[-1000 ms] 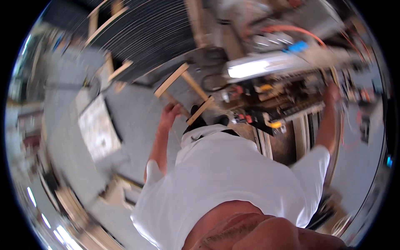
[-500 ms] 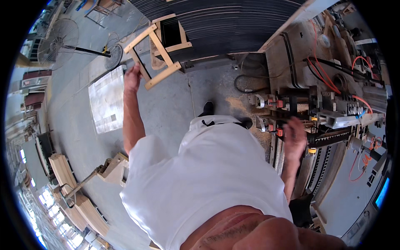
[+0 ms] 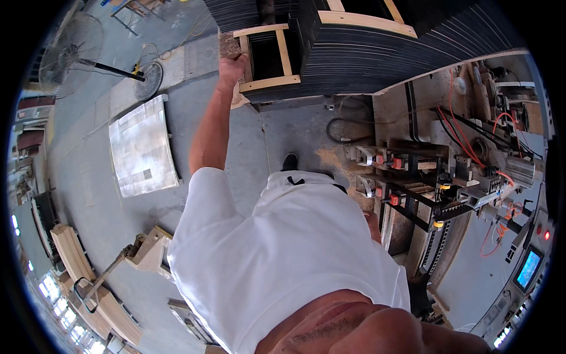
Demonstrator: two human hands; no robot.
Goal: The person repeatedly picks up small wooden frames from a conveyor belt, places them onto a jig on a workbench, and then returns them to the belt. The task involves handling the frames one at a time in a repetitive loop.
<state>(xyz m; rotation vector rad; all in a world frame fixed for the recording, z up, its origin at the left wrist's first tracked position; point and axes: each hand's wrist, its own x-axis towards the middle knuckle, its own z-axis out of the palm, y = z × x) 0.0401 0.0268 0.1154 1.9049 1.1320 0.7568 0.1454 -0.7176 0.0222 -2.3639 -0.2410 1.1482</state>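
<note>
My left arm reaches far forward, and my left hand is closed around the left rail of a small pale wooden frame. The frame lies at the near left end of a tall dark stack with many thin layered edges. Its opening shows black inside. Another pale wooden frame rests farther right on the stack. My right hand hangs low at my right side, mostly hidden behind my white shirt, so its fingers cannot be made out.
A clamping machine with red and yellow fittings and orange hoses stands at my right, with a lit screen beyond. On the left are a fan, a pale sheet on the floor, a pallet jack and stacked timber.
My left hand has carried the wooden frame forward and right, from mid-air down onto the dark stack. My right hand has drawn back from the machine to my side.
</note>
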